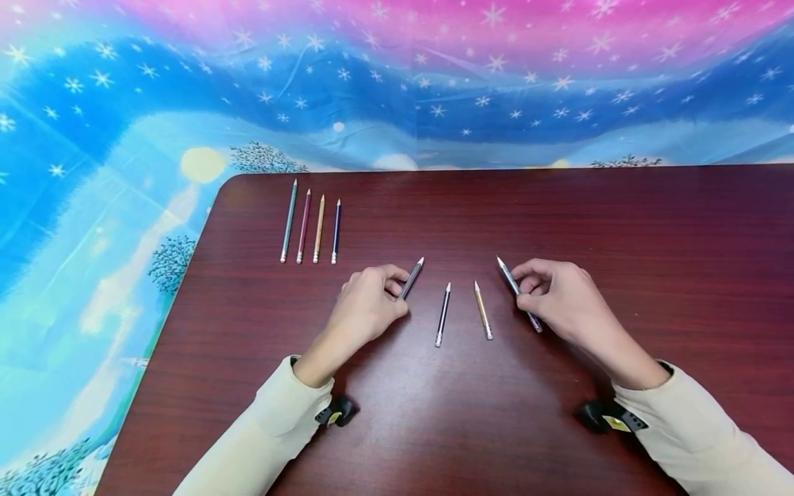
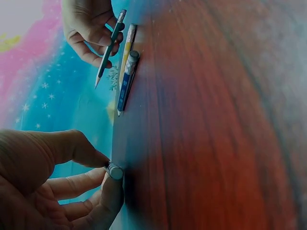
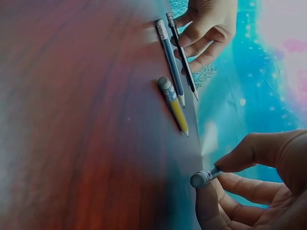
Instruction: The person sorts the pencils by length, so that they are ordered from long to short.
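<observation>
My left hand pinches a dark pencil between thumb and fingers, its pale tip pointing away. In the left wrist view that pencil's eraser end faces the camera. A dark green pencil is pinched by my right hand, tip pointing away and leaning left. Between the hands lie two shorter pencils, a dark blue pencil nearer the left hand and a yellow pencil nearer the right. Neither hand touches these two.
At the table's far left, a teal pencil, a pink-red pencil, another yellow pencil and another dark blue pencil lie side by side. The brown table meets a snowflake-patterned cloth at its back and left edges.
</observation>
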A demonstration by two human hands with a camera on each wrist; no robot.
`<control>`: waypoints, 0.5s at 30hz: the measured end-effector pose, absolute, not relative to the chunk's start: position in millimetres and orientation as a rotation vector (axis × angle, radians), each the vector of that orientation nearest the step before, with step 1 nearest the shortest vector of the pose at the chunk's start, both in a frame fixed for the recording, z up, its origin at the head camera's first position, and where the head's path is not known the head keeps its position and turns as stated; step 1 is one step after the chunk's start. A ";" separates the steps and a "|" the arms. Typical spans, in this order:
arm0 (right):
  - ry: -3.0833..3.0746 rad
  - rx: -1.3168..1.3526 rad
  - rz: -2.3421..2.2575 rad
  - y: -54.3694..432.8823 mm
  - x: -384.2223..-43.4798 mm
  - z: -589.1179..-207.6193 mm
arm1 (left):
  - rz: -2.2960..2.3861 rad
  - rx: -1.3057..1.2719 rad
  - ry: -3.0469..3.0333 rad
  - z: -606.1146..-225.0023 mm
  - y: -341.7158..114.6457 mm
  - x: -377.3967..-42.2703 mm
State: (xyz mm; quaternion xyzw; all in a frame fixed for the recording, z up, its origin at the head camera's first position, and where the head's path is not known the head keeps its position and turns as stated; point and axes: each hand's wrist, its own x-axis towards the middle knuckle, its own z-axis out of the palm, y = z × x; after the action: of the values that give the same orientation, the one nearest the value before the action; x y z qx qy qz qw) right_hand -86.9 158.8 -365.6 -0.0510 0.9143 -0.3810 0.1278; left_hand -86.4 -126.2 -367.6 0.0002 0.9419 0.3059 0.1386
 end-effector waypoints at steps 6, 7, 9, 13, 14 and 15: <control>2.561 -0.128 -1.202 147.7 -94.2 -361.4 | 1.039 -0.068 2.662 -365.4 -135.4 -91.3; 2.544 -0.124 -1.219 145.0 -95.8 -360.9 | 1.061 -0.078 2.653 -365.4 -137.0 -92.6; 2.513 -0.122 -1.263 139.0 -99.1 -360.4 | 1.107 -0.087 2.639 -365.4 -140.4 -95.5; 2.439 -0.112 -1.365 125.3 -105.0 -359.5 | 1.221 -0.116 2.571 -365.5 -147.0 -100.4; 2.422 -0.107 -1.390 121.9 -106.3 -359.1 | 1.249 -0.129 2.550 -365.2 -148.6 -101.4; 2.403 -0.101 -1.413 118.8 -107.7 -358.8 | 1.279 -0.144 2.522 -365.0 -150.1 -102.1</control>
State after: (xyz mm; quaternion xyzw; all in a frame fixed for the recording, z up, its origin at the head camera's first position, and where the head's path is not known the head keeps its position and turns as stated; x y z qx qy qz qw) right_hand -107.7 118.8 -358.8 -0.0356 0.8481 -0.4987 0.1754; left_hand -102.1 -150.1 -365.0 -0.0502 0.8800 0.4463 0.1546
